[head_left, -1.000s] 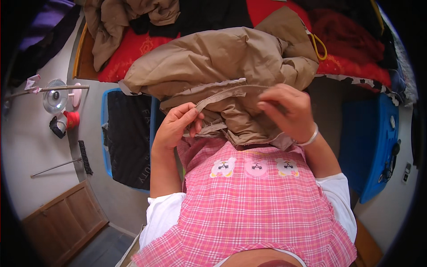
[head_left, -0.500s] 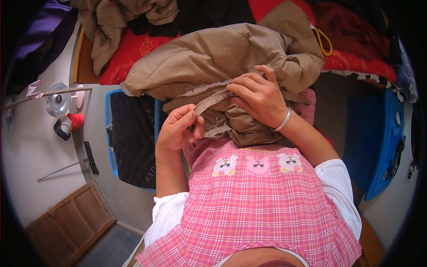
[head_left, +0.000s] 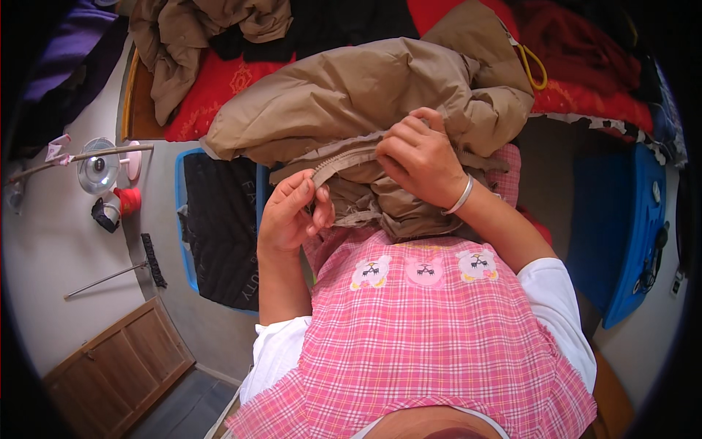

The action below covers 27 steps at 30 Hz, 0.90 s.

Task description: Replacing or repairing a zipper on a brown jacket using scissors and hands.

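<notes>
- A tan padded jacket (head_left: pixel 351 95) lies bunched against the person's chest, spilling onto the bed's near edge; it looks soft, light and floppy.
- Left hand (head_left: pixel 289 216) pinches the zipper strip's (head_left: pixel 344 159) end.
- Right hand (head_left: pixel 420 157) grips that strip farther along, the firmest hold.
- A blue bin (head_left: pixel 180 219) stands below left.

no packages, labels, signs or screens show anywhere in this view.
</notes>
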Each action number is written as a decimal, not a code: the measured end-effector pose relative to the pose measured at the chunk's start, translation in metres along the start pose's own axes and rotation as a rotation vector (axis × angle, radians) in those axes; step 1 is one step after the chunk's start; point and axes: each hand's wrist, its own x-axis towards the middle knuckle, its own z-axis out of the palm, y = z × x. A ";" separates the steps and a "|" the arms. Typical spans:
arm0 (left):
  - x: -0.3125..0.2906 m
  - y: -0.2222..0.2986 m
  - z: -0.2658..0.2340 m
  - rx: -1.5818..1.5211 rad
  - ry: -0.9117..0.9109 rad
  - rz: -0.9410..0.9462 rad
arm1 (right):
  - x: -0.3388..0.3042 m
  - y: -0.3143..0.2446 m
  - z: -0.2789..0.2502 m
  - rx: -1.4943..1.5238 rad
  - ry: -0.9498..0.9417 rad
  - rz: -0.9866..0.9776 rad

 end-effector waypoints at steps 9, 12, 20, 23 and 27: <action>0.008 -0.004 -0.017 -0.231 0.248 0.063 | -0.017 0.017 -0.051 1.336 0.279 0.759; 0.017 -0.006 -0.007 -0.372 0.218 0.123 | -0.024 0.010 -0.065 1.398 -0.239 0.758; 0.030 -0.019 0.028 -0.405 0.084 0.157 | -0.004 -0.031 -0.018 1.011 -0.356 0.611; 0.030 -0.020 0.035 -0.390 0.062 0.144 | -0.013 -0.028 -0.001 1.136 -0.302 0.775; 0.030 -0.020 0.030 -0.334 0.179 0.180 | -0.016 -0.019 -0.013 1.179 -0.301 0.950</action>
